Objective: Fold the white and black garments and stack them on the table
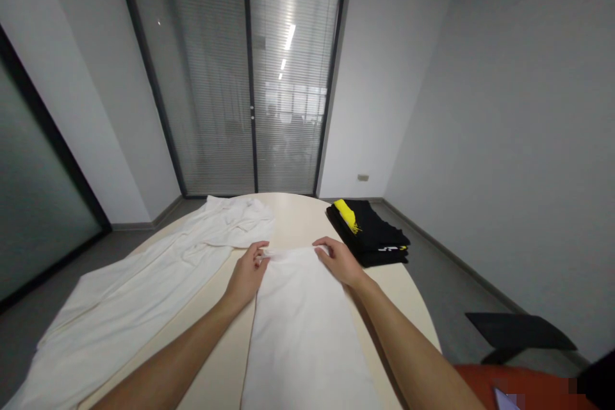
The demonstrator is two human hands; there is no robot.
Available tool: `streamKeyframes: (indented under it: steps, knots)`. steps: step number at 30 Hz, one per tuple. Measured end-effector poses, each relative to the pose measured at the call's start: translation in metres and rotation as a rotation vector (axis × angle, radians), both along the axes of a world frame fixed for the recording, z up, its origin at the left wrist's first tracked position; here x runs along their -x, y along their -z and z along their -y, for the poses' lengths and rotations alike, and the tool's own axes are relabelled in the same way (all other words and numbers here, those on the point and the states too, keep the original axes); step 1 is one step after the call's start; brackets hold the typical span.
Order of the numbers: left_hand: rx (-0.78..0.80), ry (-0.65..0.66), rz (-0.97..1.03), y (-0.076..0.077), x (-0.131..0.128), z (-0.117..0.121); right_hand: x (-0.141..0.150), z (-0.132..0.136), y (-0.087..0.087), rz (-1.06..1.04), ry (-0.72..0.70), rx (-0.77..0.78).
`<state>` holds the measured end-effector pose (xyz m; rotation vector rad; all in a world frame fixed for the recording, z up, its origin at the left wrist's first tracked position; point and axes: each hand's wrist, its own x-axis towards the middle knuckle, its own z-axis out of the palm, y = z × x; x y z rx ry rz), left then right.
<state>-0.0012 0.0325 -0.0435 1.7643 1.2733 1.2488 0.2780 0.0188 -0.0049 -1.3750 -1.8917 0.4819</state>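
A white folded garment (302, 327) lies lengthwise on the beige table (298, 218) in front of me. My left hand (248, 272) pinches its far left corner with the thumb and fingers closed on the cloth. My right hand (339, 260) grips the far right corner, fingers curled over the edge. Both forearms reach along the sides of the garment.
A long crumpled white cloth (144, 295) covers the table's left side. A stack of folded black clothes with a yellow piece (368, 234) sits at the far right edge. A dark chair (519, 333) stands at the right. Glass doors with blinds (245, 83) are behind.
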Motion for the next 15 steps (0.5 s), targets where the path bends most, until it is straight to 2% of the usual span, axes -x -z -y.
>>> streamKeyframes:
  steps: [2,6,8,10,15]
  knots:
    - [-0.021,-0.054,-0.069,-0.003,0.000,0.003,-0.001,-0.002,0.002,0.003,0.030,-0.038]
    - [-0.142,-0.150,-0.336,-0.009,-0.002,0.011,-0.004,-0.005,0.009,0.250,0.142,-0.011]
    - [-0.202,-0.159,-0.460,-0.011,-0.003,0.013,-0.004,-0.006,0.011,0.341,0.207,0.039]
    - [-0.181,-0.153,-0.555,-0.011,-0.003,0.013,-0.004,-0.006,0.012,0.366,0.245,0.067]
    - [-0.089,-0.168,-0.523,-0.005,0.002,0.000,-0.004,-0.007,0.012,0.255,0.190,0.084]
